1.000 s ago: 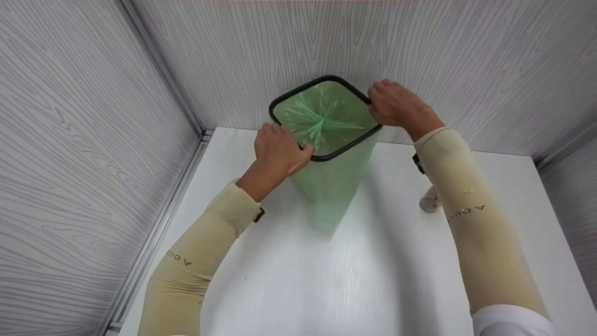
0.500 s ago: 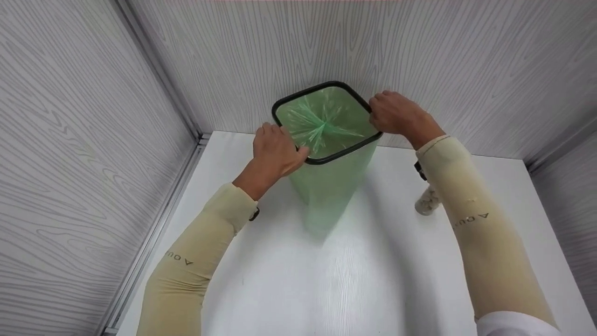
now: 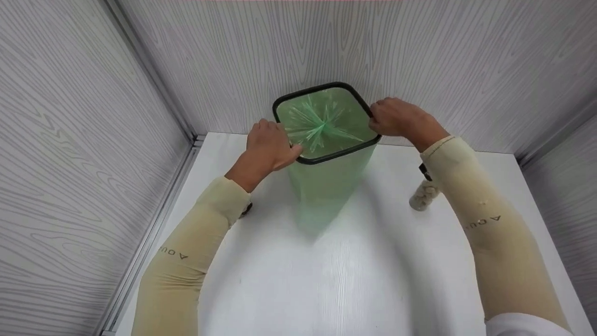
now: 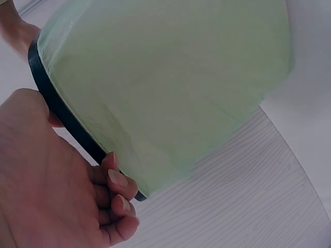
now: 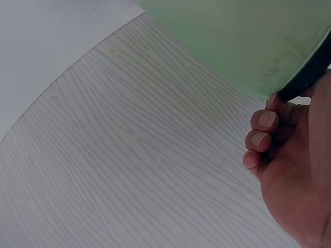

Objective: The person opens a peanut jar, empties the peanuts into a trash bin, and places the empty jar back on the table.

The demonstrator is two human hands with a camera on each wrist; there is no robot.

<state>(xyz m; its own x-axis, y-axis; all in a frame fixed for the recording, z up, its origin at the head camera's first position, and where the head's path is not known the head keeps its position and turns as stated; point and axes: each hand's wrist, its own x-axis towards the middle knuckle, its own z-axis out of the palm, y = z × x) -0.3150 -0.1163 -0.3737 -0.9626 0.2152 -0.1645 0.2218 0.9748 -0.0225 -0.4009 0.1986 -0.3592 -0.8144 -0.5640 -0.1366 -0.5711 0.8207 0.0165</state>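
Observation:
A tall trash bin stands in the middle of the head view, near the back panel. Its walls look pale green, and a thin green trash bag covers the inside, gathered into a star-shaped knot. Round the mouth runs a black rim. My left hand grips the rim on the left, thumb towards the near corner. In the left wrist view its fingertips curl over the rim's underside. At the opposite corner my right hand holds the rim, its fingers curled beneath.
A small clear bottle with whitish pieces inside lies or stands beside my right forearm; which, I cannot tell. The white table meets wood-grain panels at the back and both sides.
The bin's rim has come slightly down and its base has shifted left in the head view. Both hands have kept their hold. More of the bottle now shows past my right arm.

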